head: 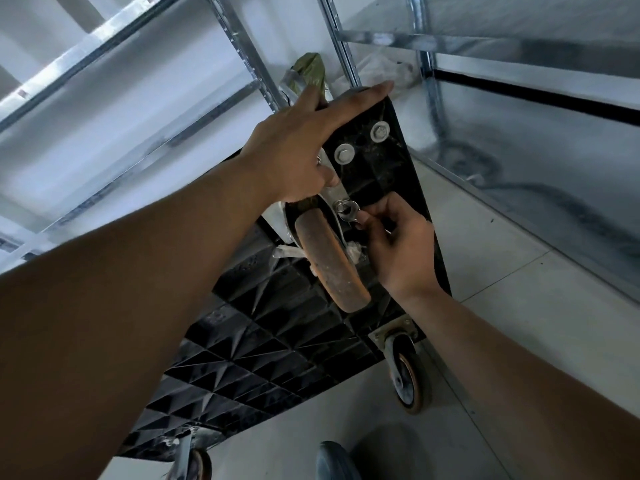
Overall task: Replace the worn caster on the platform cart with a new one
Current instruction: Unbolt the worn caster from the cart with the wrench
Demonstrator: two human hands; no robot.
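The black platform cart [263, 355] stands tipped up on edge, its ribbed underside facing me. A worn caster [330, 263] with a dirty orange wheel is bolted near the top corner. My left hand [304, 147] lies over the cart's top edge, fingers spread, thumb down by the caster's metal plate. My right hand [398, 244] pinches a small silver wrench [348, 211] set on a bolt of the caster plate. Two other bolts with washers [362, 143] show on the black panel above.
Another caster [407, 379] sits at the cart's lower right, a third [194, 462] at the bottom left. A grey wheel [337, 462] lies on the pale tiled floor near me. Metal shelving [519, 77] surrounds the cart, with a taped green bundle [308, 74] behind.
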